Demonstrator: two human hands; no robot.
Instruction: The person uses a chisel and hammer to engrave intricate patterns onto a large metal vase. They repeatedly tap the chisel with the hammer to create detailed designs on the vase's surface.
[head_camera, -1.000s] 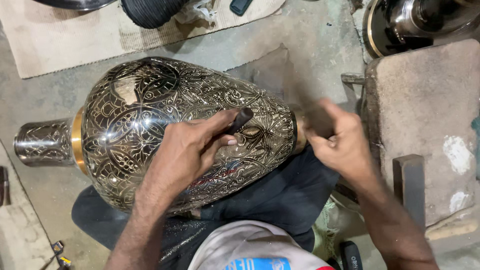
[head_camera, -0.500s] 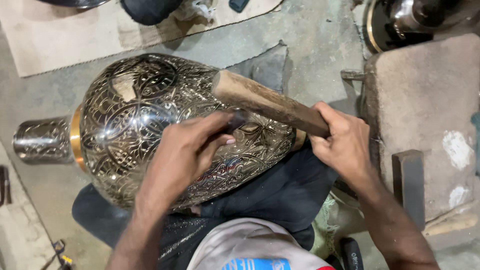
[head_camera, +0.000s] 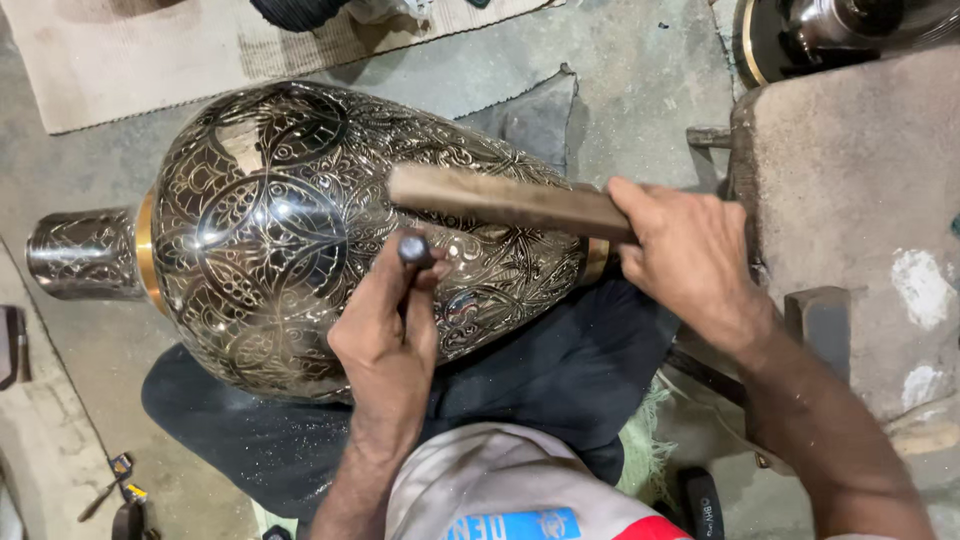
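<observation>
Two hands are on tools in my view, both over the big engraved metal vase (head_camera: 290, 220) lying on its side across the middle of the frame, its neck pointing to nine o'clock and its body resting on a dark cloth (head_camera: 560, 380). My left hand (head_camera: 385, 340) is closed in a fist around a dark steel punch (head_camera: 412, 248), whose rounded head sticks up at twelve o'clock from the knuckles; I cannot see where its tip meets the vase. My right hand (head_camera: 690, 260) is wrapped tight around one end of a wooden mallet bar (head_camera: 500, 198), which stretches toward nine o'clock, above the punch head. At three o'clock stands a worn stone block (head_camera: 860, 190).
</observation>
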